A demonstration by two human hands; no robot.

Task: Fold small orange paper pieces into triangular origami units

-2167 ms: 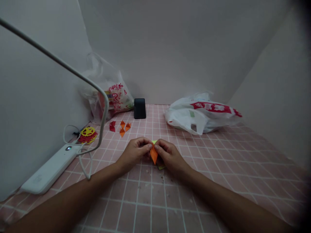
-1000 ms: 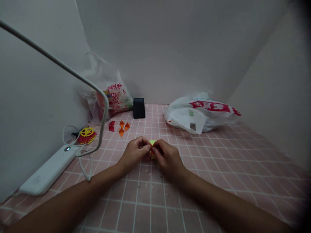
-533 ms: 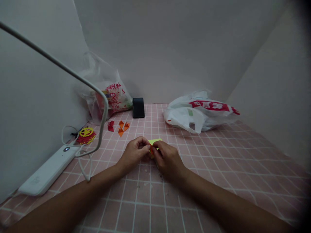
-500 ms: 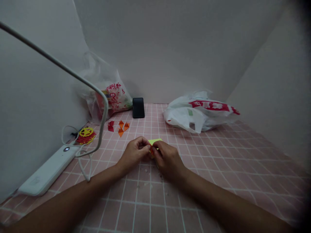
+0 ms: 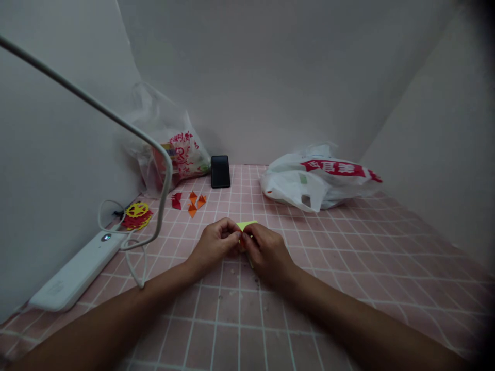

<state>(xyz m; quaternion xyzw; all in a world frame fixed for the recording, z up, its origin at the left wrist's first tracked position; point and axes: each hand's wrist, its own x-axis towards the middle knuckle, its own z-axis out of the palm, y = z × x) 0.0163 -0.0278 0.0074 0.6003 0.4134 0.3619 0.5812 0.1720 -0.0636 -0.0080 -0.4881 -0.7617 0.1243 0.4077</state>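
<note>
Between my fingertips is a small piece of orange-red paper [image 5: 242, 241], mostly covered by the fingers. My left hand [image 5: 216, 241] pinches it from the left, thumb against forefinger. From the other side my right hand [image 5: 267, 253] pinches it too, the fingertips of both hands nearly meeting. Just behind and under the hands lies yellow paper [image 5: 246, 224], partly hidden. Farther off to the left sit several small folded paper pieces, orange ones [image 5: 192, 210] and a dark red one [image 5: 176, 201].
A white power bank [image 5: 77, 270] with a looped cable [image 5: 166, 196] lies left, beside yellow and red cutouts [image 5: 137, 214]. At the back are a plastic bag [image 5: 185, 154], a black phone [image 5: 220, 171] and another white bag [image 5: 294, 180], all on pink tiled cloth [image 5: 216, 335].
Both hands stay in the same place, with only slight finger movement around the orange-red paper. Everything else looks unmoved.
</note>
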